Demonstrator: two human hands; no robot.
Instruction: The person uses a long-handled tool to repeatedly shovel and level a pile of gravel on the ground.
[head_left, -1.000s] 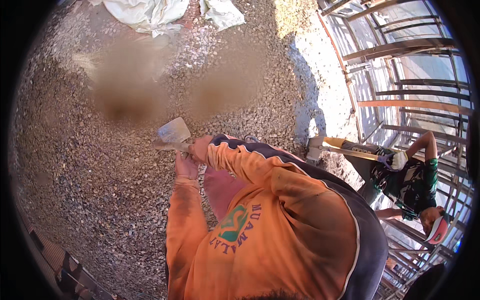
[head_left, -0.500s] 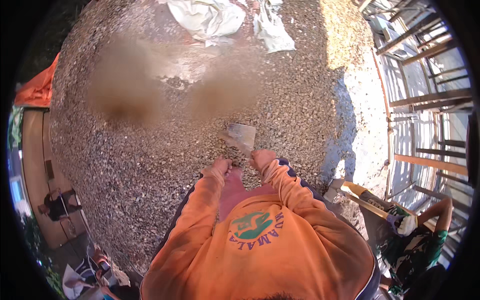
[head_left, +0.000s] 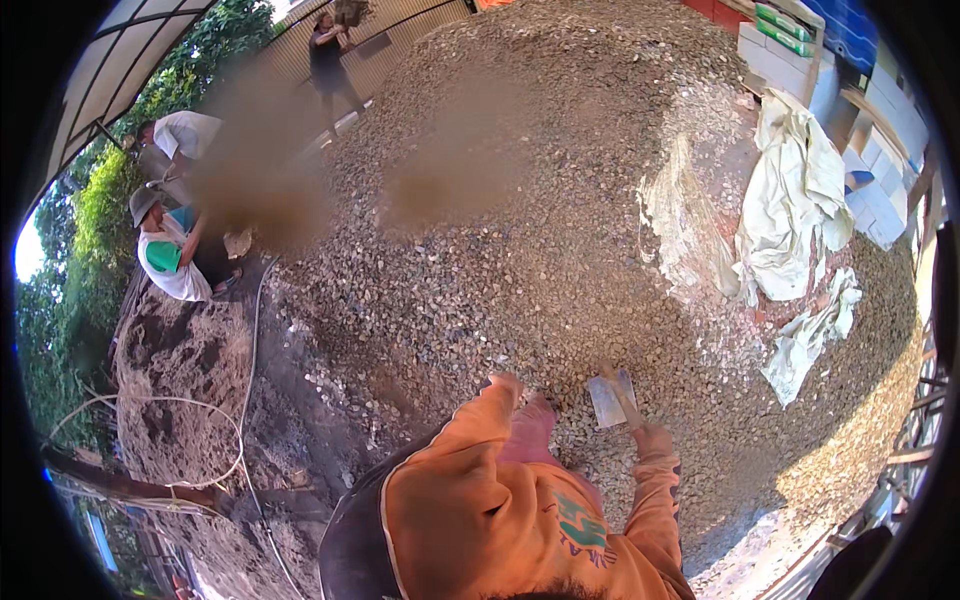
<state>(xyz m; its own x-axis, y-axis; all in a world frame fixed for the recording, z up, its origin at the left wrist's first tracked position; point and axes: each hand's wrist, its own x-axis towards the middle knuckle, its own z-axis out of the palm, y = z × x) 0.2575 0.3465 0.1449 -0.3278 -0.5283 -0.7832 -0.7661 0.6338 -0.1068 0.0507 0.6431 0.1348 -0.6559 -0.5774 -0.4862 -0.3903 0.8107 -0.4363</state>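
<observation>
My right hand (head_left: 655, 440) is closed around the wooden handle of a hoe with a square metal blade (head_left: 609, 402). The blade lies low over the gravel (head_left: 500, 290), just ahead of that hand. My left hand (head_left: 508, 384) is nearer the middle, at the end of an orange sleeve and beside my reddish-pink clothing. Its fingers are too small and partly hidden to make out, and no tool shows in it.
Pale crumpled sacks (head_left: 795, 200) lie on the gravel to the right. A hose (head_left: 250, 370) runs down the left beside grey soil (head_left: 185, 360). Two people crouch or bend at the far left; another (head_left: 332, 70) stands at the back holding something up. Two brown smudges blur the view.
My view has swung to the left, so sacks now appear at the right and other people at the left. The hoe stays in my right hand; my hands are farther apart.
</observation>
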